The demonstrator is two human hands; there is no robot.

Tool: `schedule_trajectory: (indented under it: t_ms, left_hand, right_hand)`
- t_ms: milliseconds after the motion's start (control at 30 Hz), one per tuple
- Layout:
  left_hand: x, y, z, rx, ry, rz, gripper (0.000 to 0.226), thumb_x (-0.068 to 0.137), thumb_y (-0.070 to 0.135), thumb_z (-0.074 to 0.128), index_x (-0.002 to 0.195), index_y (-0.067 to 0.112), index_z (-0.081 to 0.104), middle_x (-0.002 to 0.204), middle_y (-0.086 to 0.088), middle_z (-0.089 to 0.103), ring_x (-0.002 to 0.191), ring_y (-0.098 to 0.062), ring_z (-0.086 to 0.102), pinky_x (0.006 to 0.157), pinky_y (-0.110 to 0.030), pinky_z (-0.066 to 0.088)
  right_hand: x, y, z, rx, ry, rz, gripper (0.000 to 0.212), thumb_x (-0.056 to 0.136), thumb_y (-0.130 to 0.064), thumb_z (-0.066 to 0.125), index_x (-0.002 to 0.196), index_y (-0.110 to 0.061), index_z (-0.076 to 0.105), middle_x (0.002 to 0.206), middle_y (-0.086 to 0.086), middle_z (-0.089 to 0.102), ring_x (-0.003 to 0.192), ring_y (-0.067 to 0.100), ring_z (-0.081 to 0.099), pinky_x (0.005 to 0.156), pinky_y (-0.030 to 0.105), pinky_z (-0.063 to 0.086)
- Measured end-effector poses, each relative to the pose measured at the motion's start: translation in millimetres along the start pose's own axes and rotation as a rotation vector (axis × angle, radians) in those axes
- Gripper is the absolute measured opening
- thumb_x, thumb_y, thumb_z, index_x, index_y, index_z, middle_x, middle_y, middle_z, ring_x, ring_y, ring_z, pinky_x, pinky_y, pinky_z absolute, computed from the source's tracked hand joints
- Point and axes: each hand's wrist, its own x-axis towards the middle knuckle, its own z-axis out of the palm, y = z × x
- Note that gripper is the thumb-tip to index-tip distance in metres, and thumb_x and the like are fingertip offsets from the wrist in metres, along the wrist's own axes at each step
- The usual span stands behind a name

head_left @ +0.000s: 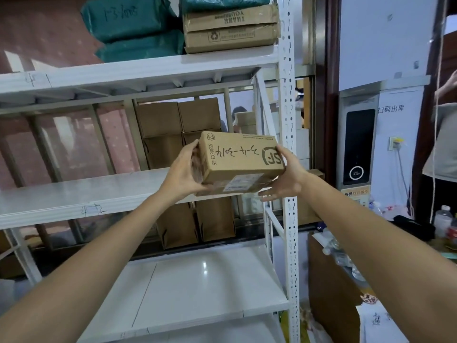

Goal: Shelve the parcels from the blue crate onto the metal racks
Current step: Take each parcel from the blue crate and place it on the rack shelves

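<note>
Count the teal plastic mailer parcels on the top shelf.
2 in full view, stacked at the left: upper teal bag on lower teal bag. A third teal bag lies atop the cardboard boxes. More may hide behind.

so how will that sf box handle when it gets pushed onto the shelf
Probably stiff: the SF box keeps square edges between the left hand and right hand. Likely lightish, since it is held at arm's length by its ends alone. Its flat base should slide on the smooth shelf, not roll or tip.
</note>
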Motion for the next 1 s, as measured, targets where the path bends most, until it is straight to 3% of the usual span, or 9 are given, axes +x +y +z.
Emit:
schedule_trajectory:
  t_ms: [67,167,267,400,500,600,700,900,1000]
  left_hand:
    - [-1.6,-2.1,-0.9,-0.012,-0.003,0.023,0.129,0.048,0.034,0.095,0.151,0.015,0.019,0.148,0.0,0.034,0.133,-0.01,0.04,0.107,-0.019,0.038]
    - [-0.7,-7.4,-2.4,0.121,0.011,0.074,0.135,0.045,0.053,0.09,0.152,0.017,0.016,0.152,-0.001,0.032,0.138,-0.014,0.035,0.116,-0.037,0.031]
    - [0.9,3.1,-1.8,-0.049,-0.078,-0.058,0.129,0.051,0.036,0.093,0.151,0.019,0.013,0.152,0.002,0.029,0.134,-0.01,0.036,0.108,-0.022,0.032]
    - [0.0,20.5,-3.4,-0.538,-0.302,-0.374,0.077,0.07,0.05,0.078,0.13,0.016,0.044,0.124,0.001,0.055,0.114,-0.012,0.05,0.107,-0.032,0.04]
    - [-0.2,27.4,6.2,-0.722,-0.23,-0.491,0.044,0.092,0.055,0.048,0.093,0.015,0.067,0.098,-0.006,0.064,0.102,-0.02,0.057,0.1,-0.039,0.044]
    - [0.8,18.3,16.0,-0.934,-0.226,-0.691,0.074,0.075,0.067,0.063,0.122,0.011,0.056,0.12,-0.018,0.062,0.11,-0.035,0.061,0.094,-0.056,0.049]
    - [1.1,6.7,25.9,-1.12,-0.336,-0.829,0.113,0.055,0.081,0.067,0.14,0.012,0.04,0.135,-0.022,0.054,0.121,-0.045,0.053,0.097,-0.066,0.041]
    - [-8.1,20.3,46.3,-1.522,-0.484,-0.809,0.115,0.056,0.096,0.043,0.141,0.019,0.048,0.146,-0.02,0.045,0.135,-0.044,0.038,0.109,-0.066,0.024]
    - [-11.8,25.7,55.3,-1.622,-0.386,-0.685,0.098,0.069,0.088,0.038,0.141,0.023,0.049,0.147,-0.019,0.045,0.135,-0.046,0.035,0.103,-0.071,0.026]
  right_hand:
    - [1.7,0.0,-0.4,0.077,0.018,-0.046,0.072,0.073,-0.065,0.065,0.128,-0.018,0.059,0.134,0.019,0.056,0.119,0.039,0.056,0.089,0.054,0.054]
    - [3.0,1.5,7.6,0.1,0.072,-0.168,0.046,0.08,-0.052,0.067,0.113,-0.02,0.065,0.129,0.016,0.059,0.116,0.036,0.057,0.088,0.051,0.056]
    - [3.4,1.4,15.9,0.057,0.115,-0.232,0.031,0.089,-0.051,0.058,0.095,-0.021,0.067,0.112,0.009,0.066,0.111,0.029,0.058,0.084,0.047,0.056]
    - [5.4,-11.3,19.6,-0.048,0.245,-0.336,0.024,0.091,-0.046,0.058,0.09,-0.022,0.061,0.098,0.004,0.063,0.105,0.022,0.056,0.08,0.043,0.057]
    - [5.6,-30.3,30.3,-0.196,0.275,-0.409,0.03,0.089,-0.049,0.061,0.093,-0.02,0.065,0.091,0.003,0.068,0.1,0.021,0.064,0.086,0.04,0.058]
    - [3.3,-46.9,55.6,-0.44,0.288,-0.506,0.043,0.086,-0.054,0.063,0.105,-0.016,0.064,0.09,0.001,0.072,0.085,0.017,0.07,0.076,0.031,0.058]
    - [4.0,-57.7,81.9,-0.783,0.256,-0.637,0.053,0.08,-0.063,0.064,0.111,-0.02,0.062,0.103,-0.004,0.069,0.095,0.016,0.067,0.082,0.032,0.054]
    - [0.5,-59.1,129.7,-1.385,0.21,-0.87,0.056,0.08,-0.067,0.059,0.12,-0.027,0.056,0.126,-0.002,0.057,0.105,0.018,0.059,0.08,0.032,0.048]
    - [1.9,-52.7,139.0,-1.564,0.131,-0.987,0.065,0.08,-0.068,0.058,0.131,-0.028,0.049,0.138,-0.003,0.048,0.111,0.019,0.058,0.083,0.033,0.046]
